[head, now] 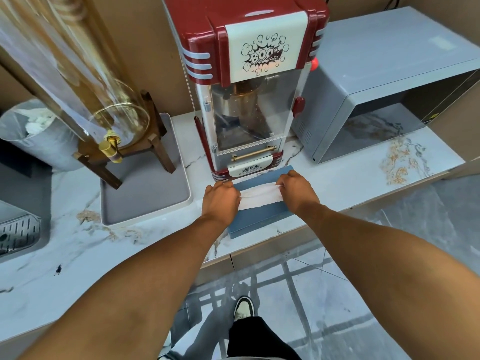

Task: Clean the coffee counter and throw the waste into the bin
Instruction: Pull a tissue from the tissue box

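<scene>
A blue tissue box (259, 216) lies on the marble counter (337, 178) in front of the red popcorn machine (246, 87). A white tissue (259, 194) stretches across the box's top. My left hand (220, 198) grips the tissue's left end. My right hand (296, 189) pinches its right end. A grey bin (31, 136) lined with a bag and holding white paper waste stands at the far left of the counter.
A glass drink dispenser (104, 100) on a wooden stand sits on a grey tray (145, 193) to the left. A grey microwave (389, 87) stands on the right. A drip grate (18, 232) is at the left edge. The counter's front edge runs below the box.
</scene>
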Demonstrator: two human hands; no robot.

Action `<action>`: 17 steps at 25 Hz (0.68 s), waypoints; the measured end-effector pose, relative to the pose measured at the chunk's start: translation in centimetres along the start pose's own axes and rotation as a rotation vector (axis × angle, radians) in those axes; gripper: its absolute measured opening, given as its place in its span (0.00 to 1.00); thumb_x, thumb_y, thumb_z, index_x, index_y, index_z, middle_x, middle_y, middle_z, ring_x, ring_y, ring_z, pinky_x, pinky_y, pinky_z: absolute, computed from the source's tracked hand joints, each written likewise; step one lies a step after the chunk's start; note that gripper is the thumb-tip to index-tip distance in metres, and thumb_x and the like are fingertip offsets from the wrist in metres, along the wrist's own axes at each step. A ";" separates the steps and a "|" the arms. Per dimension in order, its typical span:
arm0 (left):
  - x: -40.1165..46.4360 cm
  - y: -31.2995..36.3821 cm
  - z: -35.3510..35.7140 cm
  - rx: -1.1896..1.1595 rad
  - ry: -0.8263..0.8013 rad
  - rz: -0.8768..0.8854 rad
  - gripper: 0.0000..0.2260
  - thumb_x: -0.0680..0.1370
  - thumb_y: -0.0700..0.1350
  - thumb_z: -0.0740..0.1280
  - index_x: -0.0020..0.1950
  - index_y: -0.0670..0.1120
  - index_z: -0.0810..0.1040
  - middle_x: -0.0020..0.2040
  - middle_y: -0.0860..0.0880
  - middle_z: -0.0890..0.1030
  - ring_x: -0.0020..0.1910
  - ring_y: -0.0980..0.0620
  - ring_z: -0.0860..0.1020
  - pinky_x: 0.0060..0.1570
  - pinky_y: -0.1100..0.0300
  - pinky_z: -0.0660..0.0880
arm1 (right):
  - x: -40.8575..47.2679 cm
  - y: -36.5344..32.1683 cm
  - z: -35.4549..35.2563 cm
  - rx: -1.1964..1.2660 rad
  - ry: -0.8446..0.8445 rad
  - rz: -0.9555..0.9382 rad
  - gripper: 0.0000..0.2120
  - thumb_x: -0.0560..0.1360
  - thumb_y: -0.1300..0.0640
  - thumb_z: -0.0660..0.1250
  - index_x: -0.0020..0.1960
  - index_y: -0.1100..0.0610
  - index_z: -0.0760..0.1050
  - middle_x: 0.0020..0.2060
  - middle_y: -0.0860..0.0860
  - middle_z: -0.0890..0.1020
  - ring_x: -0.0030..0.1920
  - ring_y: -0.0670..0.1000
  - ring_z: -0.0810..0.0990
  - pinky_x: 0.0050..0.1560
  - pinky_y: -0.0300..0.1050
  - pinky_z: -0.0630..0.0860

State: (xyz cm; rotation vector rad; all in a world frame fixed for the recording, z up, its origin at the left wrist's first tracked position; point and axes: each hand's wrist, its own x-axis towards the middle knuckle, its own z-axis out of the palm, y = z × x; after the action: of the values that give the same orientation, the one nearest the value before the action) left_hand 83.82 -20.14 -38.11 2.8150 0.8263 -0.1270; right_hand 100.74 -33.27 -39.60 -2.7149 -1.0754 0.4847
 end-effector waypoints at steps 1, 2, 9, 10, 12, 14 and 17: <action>-0.3 -0.4 -0.2 0.006 0.002 -0.006 0.11 0.82 0.44 0.61 0.56 0.48 0.83 0.55 0.46 0.80 0.57 0.44 0.75 0.60 0.51 0.70 | -0.2 -0.4 -0.1 -0.009 0.001 -0.003 0.14 0.78 0.63 0.66 0.63 0.57 0.75 0.60 0.56 0.75 0.57 0.58 0.78 0.63 0.47 0.75; -0.7 -0.9 -0.4 0.016 0.005 -0.008 0.11 0.82 0.44 0.62 0.55 0.48 0.84 0.54 0.46 0.80 0.57 0.44 0.75 0.59 0.51 0.70 | -0.5 -1.1 -0.1 -0.028 0.005 -0.014 0.13 0.78 0.64 0.64 0.62 0.57 0.75 0.59 0.56 0.75 0.56 0.58 0.78 0.62 0.48 0.75; -5.0 -8.2 -2.4 0.043 0.056 -0.035 0.08 0.79 0.41 0.66 0.51 0.50 0.85 0.50 0.47 0.79 0.54 0.44 0.75 0.56 0.51 0.71 | -3.0 -9.4 0.2 -0.097 0.044 -0.156 0.11 0.77 0.66 0.62 0.58 0.60 0.76 0.57 0.57 0.77 0.59 0.56 0.76 0.57 0.48 0.76; -6.1 -9.7 -2.7 0.038 0.065 -0.044 0.08 0.79 0.41 0.66 0.51 0.50 0.85 0.51 0.47 0.79 0.54 0.43 0.75 0.56 0.51 0.71 | -3.5 -11.2 0.6 -0.100 0.047 -0.178 0.12 0.77 0.67 0.62 0.59 0.60 0.76 0.57 0.57 0.77 0.59 0.56 0.76 0.58 0.45 0.75; -8.7 -13.2 -3.3 0.036 0.083 -0.069 0.08 0.80 0.41 0.66 0.52 0.48 0.85 0.51 0.46 0.79 0.53 0.43 0.75 0.56 0.51 0.72 | -4.7 -15.2 1.6 -0.068 0.076 -0.197 0.13 0.77 0.68 0.61 0.60 0.61 0.77 0.58 0.58 0.78 0.59 0.56 0.76 0.58 0.42 0.71; -11.5 -17.1 -3.7 0.023 0.085 -0.105 0.08 0.80 0.40 0.66 0.53 0.47 0.84 0.52 0.45 0.79 0.53 0.43 0.75 0.57 0.51 0.73 | -6.0 -19.6 3.0 -0.048 0.089 -0.232 0.13 0.77 0.68 0.61 0.59 0.61 0.78 0.57 0.58 0.79 0.59 0.56 0.77 0.58 0.42 0.71; -15.9 -23.0 -4.1 0.039 0.083 -0.155 0.08 0.80 0.40 0.65 0.55 0.45 0.83 0.53 0.44 0.79 0.54 0.42 0.76 0.57 0.50 0.73 | -7.9 -25.9 5.8 -0.058 0.063 -0.291 0.12 0.78 0.66 0.61 0.59 0.60 0.78 0.56 0.59 0.77 0.57 0.59 0.77 0.58 0.47 0.74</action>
State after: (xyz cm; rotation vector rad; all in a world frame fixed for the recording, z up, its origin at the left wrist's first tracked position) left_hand 58.06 -8.69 -35.80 2.8062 1.0715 -0.0493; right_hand 76.87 -19.70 -35.85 -2.5395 -1.4564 0.3217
